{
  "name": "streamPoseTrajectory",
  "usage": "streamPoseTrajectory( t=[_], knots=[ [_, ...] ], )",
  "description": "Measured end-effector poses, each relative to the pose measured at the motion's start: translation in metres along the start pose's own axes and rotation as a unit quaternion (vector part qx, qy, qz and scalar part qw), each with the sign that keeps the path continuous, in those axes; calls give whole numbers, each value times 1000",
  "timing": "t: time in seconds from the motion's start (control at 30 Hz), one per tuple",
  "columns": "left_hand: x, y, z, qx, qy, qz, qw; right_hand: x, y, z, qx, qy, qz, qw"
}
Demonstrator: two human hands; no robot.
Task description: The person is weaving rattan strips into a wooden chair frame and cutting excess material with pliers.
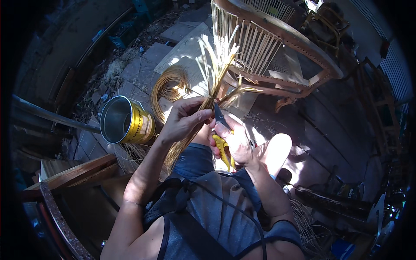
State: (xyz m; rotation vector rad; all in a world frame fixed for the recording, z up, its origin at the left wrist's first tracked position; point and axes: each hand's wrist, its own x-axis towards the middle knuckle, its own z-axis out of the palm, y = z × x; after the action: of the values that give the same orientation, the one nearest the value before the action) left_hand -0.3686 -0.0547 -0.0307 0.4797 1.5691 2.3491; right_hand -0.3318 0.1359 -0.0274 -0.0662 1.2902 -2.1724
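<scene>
A bundle of long golden cane strands runs up between my hands, its loose ends fanning out at the top and its lower length trailing down past my knee. My left hand is closed round the bundle, thumb and fingers pinching it near a narrow, gathered spot. In my right hand is a pair of yellow-handled snips. Their dark blades point up against the strands, right beside my left fingertips. Whether the blades have a strand between them cannot be made out.
A coil of cane lies on the paving beyond my left hand. A yellow metal bucket stands left. Ahead is a wooden chair frame with cane strung across it. Wooden furniture parts lie near left; thin loose strands lie near right.
</scene>
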Motion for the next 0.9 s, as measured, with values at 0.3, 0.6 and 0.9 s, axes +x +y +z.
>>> streamPoseTrajectory(
  t=[0.3, 0.6, 0.9],
  knots=[
    [-5, -4, -10, 92, 21, -6, 996, -8, -33, -4, -37, 73, -72, 994],
    [-5, 7, -1, 7, -17, -36, 999, -4, -20, 0, -156, -29, 23, 987],
    [-5, 7, -2, 98, 6, -24, 995, -7, -21, -9, -76, -41, 53, 995]
  ],
)
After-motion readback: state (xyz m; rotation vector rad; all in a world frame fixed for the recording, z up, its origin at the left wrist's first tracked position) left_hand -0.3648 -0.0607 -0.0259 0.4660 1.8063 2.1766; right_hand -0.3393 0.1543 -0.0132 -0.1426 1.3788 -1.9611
